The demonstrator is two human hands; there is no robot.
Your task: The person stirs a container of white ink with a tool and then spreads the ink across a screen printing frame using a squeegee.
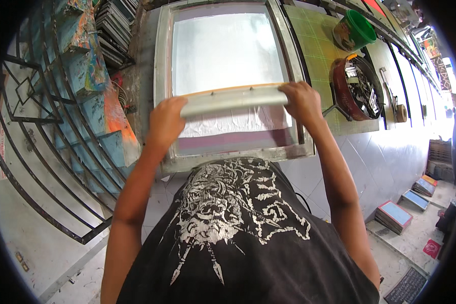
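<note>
A wide squeegee [234, 99] with a pale handle and a thin orange edge lies across a screen frame [163, 61]. My left hand [167, 117] is closed on its left end, and my right hand [303, 103] grips the right end. Pale mesh [223, 45] shows beyond the squeegee, and a thick, uneven white layer [233, 122] lies on the near side, above a mauve band [215, 143]. The underside of the screen is hidden.
At the left are dark railings [83, 175], paint-stained blue steps [86, 76] and stacked frames [111, 30]. At right, a green bucket [353, 30], a red round tub [349, 91] with metal pieces and a tape roll [402, 112]; small screens [395, 215] lie lower down.
</note>
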